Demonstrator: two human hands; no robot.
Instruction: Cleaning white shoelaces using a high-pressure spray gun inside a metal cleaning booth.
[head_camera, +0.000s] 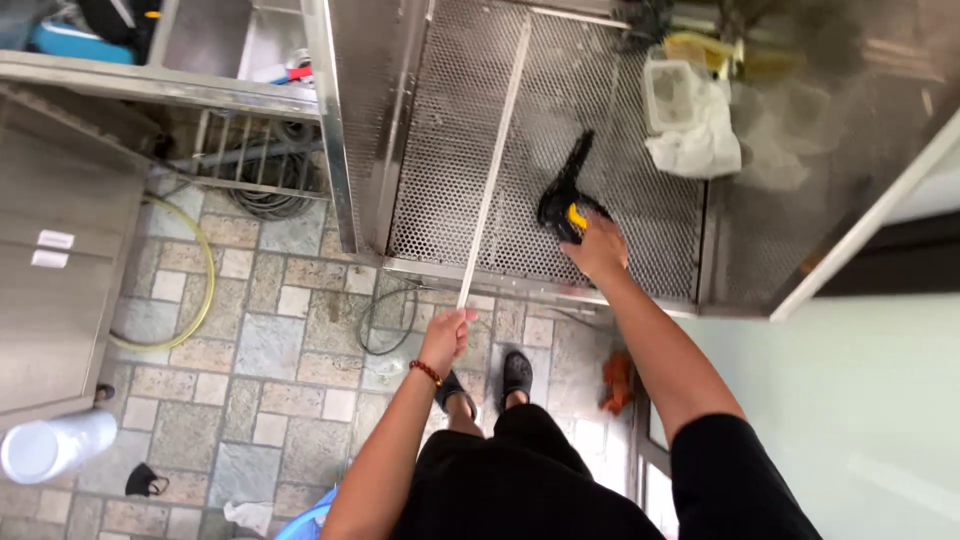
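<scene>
My left hand (445, 335), with a bead bracelet at the wrist, grips the near end of a long white rod (494, 160) that runs away from me over a perforated steel shelf (440, 130). My right hand (598, 248) is closed on a black and yellow spray gun (565, 195) lying on the same shelf. My feet in black sandals stand on the tiled floor below.
A white plastic bag and container (690, 120) sit on the shelf's far right. A steel sink (210, 40) stands at the left, with coiled hoses (270, 195) beneath. A yellow hose (205, 270) loops on the floor. A white bottle (50, 445) lies at the lower left. An orange rag (617, 382) is by my right foot.
</scene>
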